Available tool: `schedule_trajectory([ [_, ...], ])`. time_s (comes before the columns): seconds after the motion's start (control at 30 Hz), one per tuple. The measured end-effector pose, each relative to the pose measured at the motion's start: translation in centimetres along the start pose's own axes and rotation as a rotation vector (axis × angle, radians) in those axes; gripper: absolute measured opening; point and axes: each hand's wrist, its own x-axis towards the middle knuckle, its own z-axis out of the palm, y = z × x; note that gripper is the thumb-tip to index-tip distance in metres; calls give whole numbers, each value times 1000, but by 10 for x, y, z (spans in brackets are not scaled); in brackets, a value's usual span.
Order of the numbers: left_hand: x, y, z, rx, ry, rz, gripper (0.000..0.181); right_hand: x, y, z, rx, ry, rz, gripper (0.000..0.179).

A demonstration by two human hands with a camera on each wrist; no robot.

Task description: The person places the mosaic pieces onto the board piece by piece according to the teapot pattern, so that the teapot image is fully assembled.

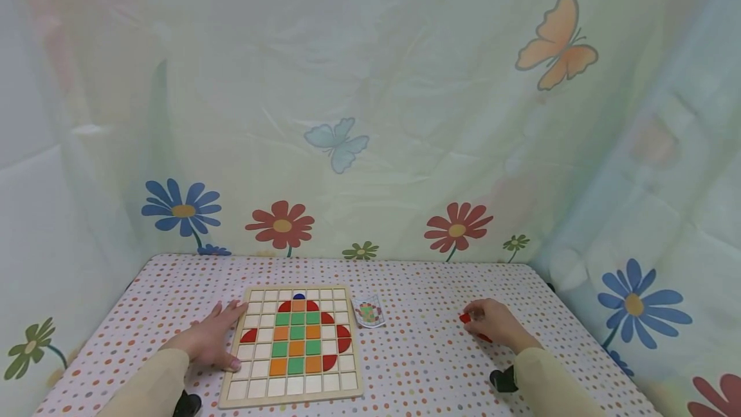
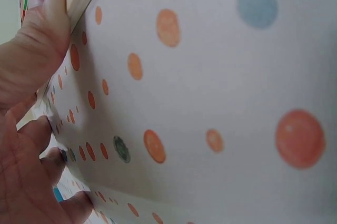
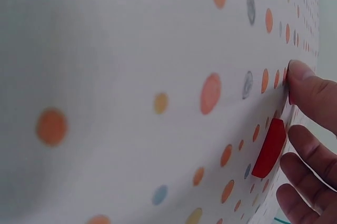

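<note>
A wooden grid board (image 1: 289, 398) lies at the left of the table, with green, orange, red and blue tiles in its cells. My left hand (image 1: 208, 338) rests on the board's left edge, fingers spread and thumb on the frame. A red quarter-circle tile (image 1: 248, 336) sits in the board near that hand. Over at the right, my right hand (image 1: 494, 324) pinches a red tile (image 1: 465, 318) between thumb and index finger at the table surface. A second red tile (image 3: 271, 149) with a curved edge lies beneath its other fingers, partly hidden in the head view.
A small picture card (image 1: 368, 311) showing a coloured pattern lies against the board's right side. The table has a dotted cloth (image 1: 417, 340). Behind it hangs a curtain (image 1: 405, 114) printed with flowers and butterflies.
</note>
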Motion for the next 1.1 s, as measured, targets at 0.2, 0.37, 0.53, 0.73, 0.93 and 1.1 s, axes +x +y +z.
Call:
schedule_trajectory([
  [0.2, 0, -1, 1, 2, 3, -4, 111, -1, -1, 0, 5, 3, -11, 28],
  [0.37, 0, -1, 2, 3, 7, -5, 111, -2, -1, 1, 13, -11, -1, 25],
  [0.53, -1, 0, 1, -2, 8, 2, 110, -1, -2, -1, 17, -33, -16, 25],
  [0.73, -2, 1, 0, -1, 4, -6, 109, 1, -2, 0, 13, -29, -50, 26],
  [0.93, -2, 1, 0, 3, 5, 0, 108, 0, -3, 4, 24, 7, -31, 24],
  [1.1, -2, 1, 0, 11, 3, 3, 109, 2, -3, 5, 20, 15, -18, 21],
])
